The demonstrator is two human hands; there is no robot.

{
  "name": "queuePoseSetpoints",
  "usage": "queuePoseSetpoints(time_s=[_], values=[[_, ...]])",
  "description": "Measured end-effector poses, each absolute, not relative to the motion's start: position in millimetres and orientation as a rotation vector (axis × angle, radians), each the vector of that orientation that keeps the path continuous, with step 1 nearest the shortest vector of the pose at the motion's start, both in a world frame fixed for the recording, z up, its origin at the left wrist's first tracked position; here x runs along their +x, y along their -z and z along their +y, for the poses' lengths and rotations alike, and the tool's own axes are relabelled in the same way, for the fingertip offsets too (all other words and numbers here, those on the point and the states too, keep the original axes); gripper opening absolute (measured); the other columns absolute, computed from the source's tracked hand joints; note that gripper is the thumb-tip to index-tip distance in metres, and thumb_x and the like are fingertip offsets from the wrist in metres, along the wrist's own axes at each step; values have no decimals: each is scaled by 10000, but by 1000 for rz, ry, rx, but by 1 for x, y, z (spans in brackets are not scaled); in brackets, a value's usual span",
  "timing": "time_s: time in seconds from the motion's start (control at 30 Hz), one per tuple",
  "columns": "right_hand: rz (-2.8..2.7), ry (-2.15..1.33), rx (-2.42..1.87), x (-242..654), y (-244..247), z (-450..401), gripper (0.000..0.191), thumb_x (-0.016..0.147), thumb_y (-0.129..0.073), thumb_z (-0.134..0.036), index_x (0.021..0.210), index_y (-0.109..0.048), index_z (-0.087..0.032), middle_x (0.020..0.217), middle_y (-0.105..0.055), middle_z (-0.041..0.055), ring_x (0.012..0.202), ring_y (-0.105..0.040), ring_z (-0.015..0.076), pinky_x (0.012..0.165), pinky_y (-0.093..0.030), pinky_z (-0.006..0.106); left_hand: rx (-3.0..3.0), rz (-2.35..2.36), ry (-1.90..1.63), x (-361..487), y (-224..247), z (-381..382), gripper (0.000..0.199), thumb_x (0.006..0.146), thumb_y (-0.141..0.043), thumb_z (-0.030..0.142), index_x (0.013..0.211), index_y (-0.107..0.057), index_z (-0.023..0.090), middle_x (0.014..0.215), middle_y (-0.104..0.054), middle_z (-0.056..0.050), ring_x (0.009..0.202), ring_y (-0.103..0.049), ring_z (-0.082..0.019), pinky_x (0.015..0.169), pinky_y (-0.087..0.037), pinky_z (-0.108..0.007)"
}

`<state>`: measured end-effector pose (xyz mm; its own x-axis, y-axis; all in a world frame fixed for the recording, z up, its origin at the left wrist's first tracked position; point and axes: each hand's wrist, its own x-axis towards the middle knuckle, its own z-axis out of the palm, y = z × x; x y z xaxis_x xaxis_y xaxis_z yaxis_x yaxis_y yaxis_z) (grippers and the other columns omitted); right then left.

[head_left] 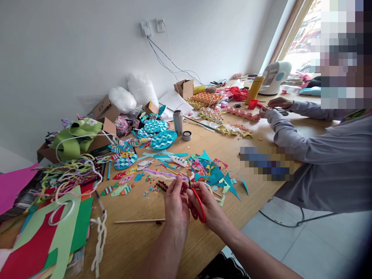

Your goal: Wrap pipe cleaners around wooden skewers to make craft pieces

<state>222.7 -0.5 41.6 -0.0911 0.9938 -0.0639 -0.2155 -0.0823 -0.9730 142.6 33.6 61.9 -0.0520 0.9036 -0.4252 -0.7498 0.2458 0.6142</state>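
My right hand (205,199) is closed on red-handled scissors (200,207), whose blades point up and away between my hands. Close beside the blades, my left hand (176,197) has its thumb and fingers pinched together; what it holds is too small to make out. Just beyond my fingertips lie a purple and white fuzzy strip (162,174), brown curled pieces (162,186) and teal paper scraps (213,175). Paper fish (118,190) and tiny coloured bits are to the left of my hands. A thin wooden stick (139,221) lies left of my left wrist.
Coloured paper sheets (31,248) and fuzzy stems (72,174) cover the left side. A metal bottle (178,123), tape roll (186,135) and glue tube (178,161) stand or lie beyond my hands. At the right, another person in grey sleeves (302,135) works at the table (250,209).
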Motion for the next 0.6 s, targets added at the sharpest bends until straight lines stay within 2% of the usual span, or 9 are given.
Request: queuePoseSetpoints(time_s=[0.17, 0.3, 0.6], values=[[-1071, -1381, -1054, 222, -40, -2, 413, 845, -503, -567, 1051, -389, -227, 603, -523, -72, 402, -431, 82, 367, -330, 195, 212, 890, -1347, 146, -60, 33, 193, 642, -773, 274, 755, -671, 154, 635, -634, 10, 490, -576, -91, 516, -483, -210], [-1063, -1390, -1067, 222, -42, -3, 456, 845, -508, -558, 1120, -373, -220, 591, -519, -76, 393, -453, 93, 371, -350, 208, 204, 888, -1363, 147, -56, 33, 233, 599, -803, 276, 745, -674, 148, 631, -627, 14, 497, -577, -89, 492, -464, -197], [-823, -1433, -1085, 216, -51, -8, 837, 767, -614, -528, 1401, -158, -228, 518, -428, -115, 359, -340, 79, 346, -242, 184, 214, 847, -1413, 148, -55, 35, 247, 551, -836, 240, 714, -691, 125, 631, -634, 9, 538, -568, -65, 499, -440, -153]])
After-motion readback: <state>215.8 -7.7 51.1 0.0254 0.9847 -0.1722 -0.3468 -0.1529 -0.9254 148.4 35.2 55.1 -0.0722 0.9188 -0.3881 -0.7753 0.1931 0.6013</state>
